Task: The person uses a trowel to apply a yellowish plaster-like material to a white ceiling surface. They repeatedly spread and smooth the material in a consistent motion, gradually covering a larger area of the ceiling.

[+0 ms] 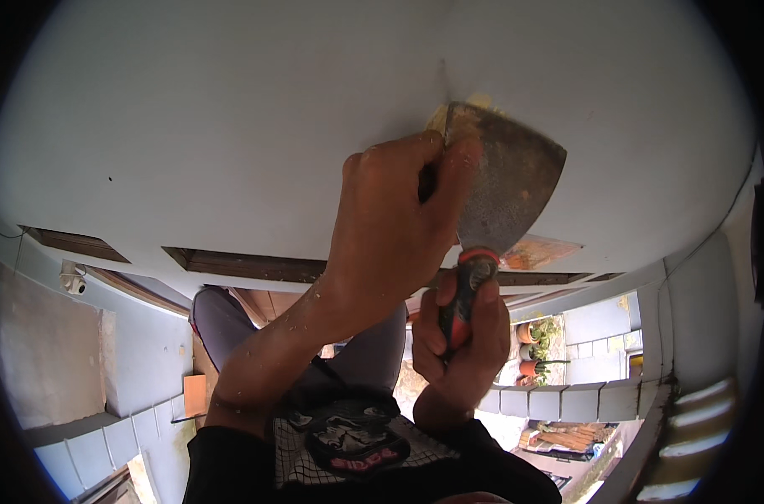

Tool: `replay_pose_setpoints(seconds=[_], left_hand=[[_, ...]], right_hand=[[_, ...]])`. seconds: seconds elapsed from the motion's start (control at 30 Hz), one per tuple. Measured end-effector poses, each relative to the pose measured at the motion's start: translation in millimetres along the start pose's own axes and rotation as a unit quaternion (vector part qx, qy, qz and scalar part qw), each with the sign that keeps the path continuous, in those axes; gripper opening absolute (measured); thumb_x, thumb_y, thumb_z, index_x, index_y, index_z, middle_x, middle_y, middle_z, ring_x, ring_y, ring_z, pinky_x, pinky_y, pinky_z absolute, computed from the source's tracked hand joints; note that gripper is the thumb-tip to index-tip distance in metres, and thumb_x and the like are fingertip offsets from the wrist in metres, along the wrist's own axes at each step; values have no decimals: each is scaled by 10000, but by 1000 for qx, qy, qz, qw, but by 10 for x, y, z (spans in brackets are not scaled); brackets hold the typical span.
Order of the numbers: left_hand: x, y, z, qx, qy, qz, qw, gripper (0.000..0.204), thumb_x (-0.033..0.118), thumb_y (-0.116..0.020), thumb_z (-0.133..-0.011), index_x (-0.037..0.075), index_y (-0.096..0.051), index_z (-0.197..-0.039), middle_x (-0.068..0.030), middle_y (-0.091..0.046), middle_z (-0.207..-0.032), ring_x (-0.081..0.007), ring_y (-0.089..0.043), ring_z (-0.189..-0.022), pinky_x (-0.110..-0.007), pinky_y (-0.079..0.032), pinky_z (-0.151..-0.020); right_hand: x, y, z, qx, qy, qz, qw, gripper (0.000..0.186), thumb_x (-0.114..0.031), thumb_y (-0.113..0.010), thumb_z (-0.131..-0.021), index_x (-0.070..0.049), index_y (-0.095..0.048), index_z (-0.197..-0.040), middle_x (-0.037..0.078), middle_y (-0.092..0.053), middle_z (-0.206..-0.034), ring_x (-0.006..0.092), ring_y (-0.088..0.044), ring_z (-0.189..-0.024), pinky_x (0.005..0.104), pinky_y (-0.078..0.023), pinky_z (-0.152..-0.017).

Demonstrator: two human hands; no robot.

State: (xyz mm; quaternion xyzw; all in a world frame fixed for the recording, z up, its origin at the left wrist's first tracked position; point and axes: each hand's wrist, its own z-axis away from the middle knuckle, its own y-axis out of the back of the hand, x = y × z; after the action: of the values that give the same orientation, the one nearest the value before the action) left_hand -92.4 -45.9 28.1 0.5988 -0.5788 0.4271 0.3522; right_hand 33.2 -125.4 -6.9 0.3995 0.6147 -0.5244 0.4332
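Observation:
My right hand [463,332] is wrapped around the black and red handle of a putty knife [512,176], its wide, stained metal blade pointing up. My left hand [395,210] is closed, thumb and bent fingers gripping the blade's left edge near the top corner. A dark spot shows in the gap between its fingers; I cannot tell what it is. Yellowish filler [481,102] shows around the blade's upper left corner, against a pale grey painted surface [231,109]. Small pale flecks cling to my left forearm and hand.
Dark slots [248,265] run along the lower part of the painted surface. A white camera [73,279] is fixed at the left. Potted plants [529,336] stand beyond a tiled ledge [567,403] at the right. My bent legs [369,357] show below my arms.

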Motion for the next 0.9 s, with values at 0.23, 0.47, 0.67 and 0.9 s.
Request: replay_pose_setpoints(seconds=[0.23,0.47,0.67,0.9], left_hand=[[210,-18,-152,3,-21,19,1000,365,247,-603,-977,-24,-601,-733,6,-486,-502,-38,-489,-438,-226,-386,-381],[-21,-31,-30,-1,-37,8,999,357,234,-606,-972,-31,-615,-734,-2,-483,-486,-50,-468,-414,-244,-351,-388],[30,-25,-61,7,-45,7,999,360,215,-601,-973,-37,-603,-716,-1,-473,-477,-52,-456,-399,-254,-344,-380],[-100,-125,-14,43,-94,28,994,385,207,-604,-972,-42,-569,-680,-18,-468,-476,-49,-454,-422,-273,-322,-383]], right_hand=[[-23,-93,-162,25,38,11,999,524,-509,-305,-1033,-27,-508,-1002,58,-460,-560,98,-332,-349,232,-249,-344],[9,-66,-9,11,5,-60,998,514,-500,-308,-1034,-20,-488,-993,56,-437,-548,102,-327,-341,243,-243,-335],[5,-81,-55,25,23,13,999,521,-503,-300,-1033,-22,-495,-987,62,-436,-546,102,-318,-342,243,-229,-340],[44,-12,31,45,-8,15,999,532,-508,-302,-1031,-19,-503,-974,62,-432,-546,100,-328,-349,242,-229,-335]])
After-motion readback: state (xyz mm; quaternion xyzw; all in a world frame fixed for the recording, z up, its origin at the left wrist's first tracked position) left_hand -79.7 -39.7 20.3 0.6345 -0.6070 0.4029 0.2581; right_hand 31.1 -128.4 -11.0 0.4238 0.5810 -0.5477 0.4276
